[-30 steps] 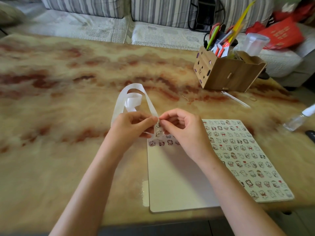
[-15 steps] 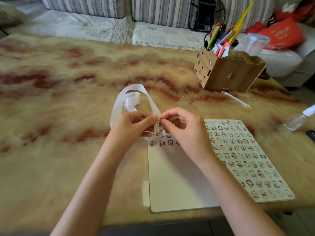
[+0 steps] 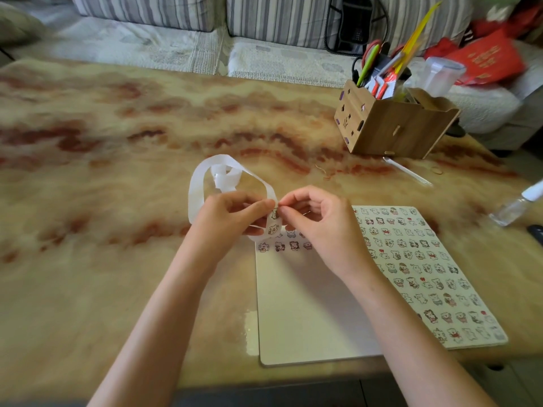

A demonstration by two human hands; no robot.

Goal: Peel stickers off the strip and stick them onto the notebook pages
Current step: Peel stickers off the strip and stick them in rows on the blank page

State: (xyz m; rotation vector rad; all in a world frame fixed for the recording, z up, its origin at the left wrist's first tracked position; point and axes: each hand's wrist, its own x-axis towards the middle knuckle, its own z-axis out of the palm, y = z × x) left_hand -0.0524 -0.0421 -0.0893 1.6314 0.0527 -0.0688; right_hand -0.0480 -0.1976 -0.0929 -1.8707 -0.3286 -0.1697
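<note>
An open notebook (image 3: 308,312) lies on the marbled table; its right page (image 3: 426,274) is covered with small cartoon stickers and its left page has one short row of stickers (image 3: 283,246) along the top. My left hand (image 3: 232,218) holds a long white sticker strip (image 3: 202,183) that curls up in a loop behind it. My right hand (image 3: 317,218) pinches a sticker at the strip's near end (image 3: 274,214), fingertip against my left thumb, just above the notebook's top left corner.
A wooden desk organiser (image 3: 390,127) with pens and scissors stands at the back right. A thin clear stick (image 3: 407,171) lies in front of it. A small clear bottle (image 3: 514,207) lies at the right edge. A striped sofa (image 3: 176,13) runs behind the table.
The hands have stayed almost in place. The strip's loop has shifted a little and my right fingertips have closed tighter on the sticker at the strip's end.
</note>
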